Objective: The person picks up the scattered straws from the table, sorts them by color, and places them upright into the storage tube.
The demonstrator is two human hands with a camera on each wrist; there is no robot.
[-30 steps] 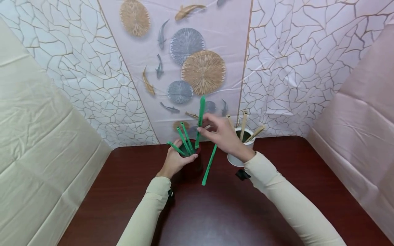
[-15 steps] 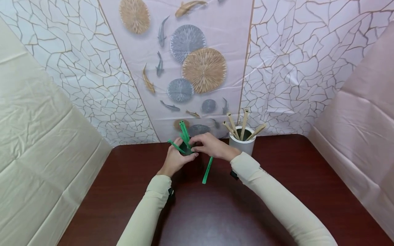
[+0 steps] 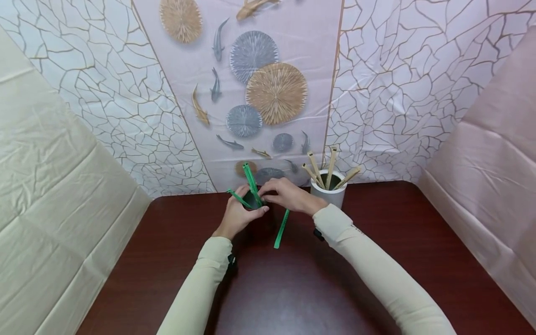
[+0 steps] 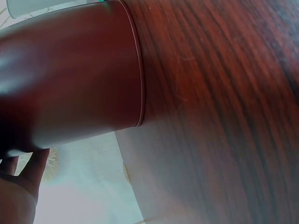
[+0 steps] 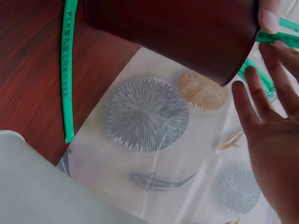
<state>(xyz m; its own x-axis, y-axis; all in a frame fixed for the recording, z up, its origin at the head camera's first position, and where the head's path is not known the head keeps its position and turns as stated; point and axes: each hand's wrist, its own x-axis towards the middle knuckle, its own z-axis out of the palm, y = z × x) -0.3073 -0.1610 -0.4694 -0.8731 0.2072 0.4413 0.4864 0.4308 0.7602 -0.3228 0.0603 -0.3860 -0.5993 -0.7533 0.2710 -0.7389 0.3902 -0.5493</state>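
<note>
My left hand (image 3: 240, 214) grips a dark red cup (image 4: 70, 84) round its side, with the thumb near the rim. Several straws in green wrappers (image 3: 249, 174) stand and lean in it. At the cup's right rim, my right hand (image 3: 289, 195) pinches a green-wrapped straw (image 5: 285, 39) that sits low in the cup. Its other fingers spread beside the cup in the right wrist view. One more green-wrapped straw (image 5: 68, 74), with printed lettering, lies on the table right of the cup, partly behind the right hand in the head view.
A white cup (image 3: 328, 194) holding several beige-wrapped straws (image 3: 331, 167) stands at the back right, close behind the right forearm. Both rest on a dark red-brown wooden table (image 3: 268, 288). A patterned cloth (image 3: 276, 93) hangs behind the table's back edge.
My right hand has moved left and down from above, lowering the green-wrapped straw into the red cup; in the last half second it has barely moved. The left hand stays on the cup.
</note>
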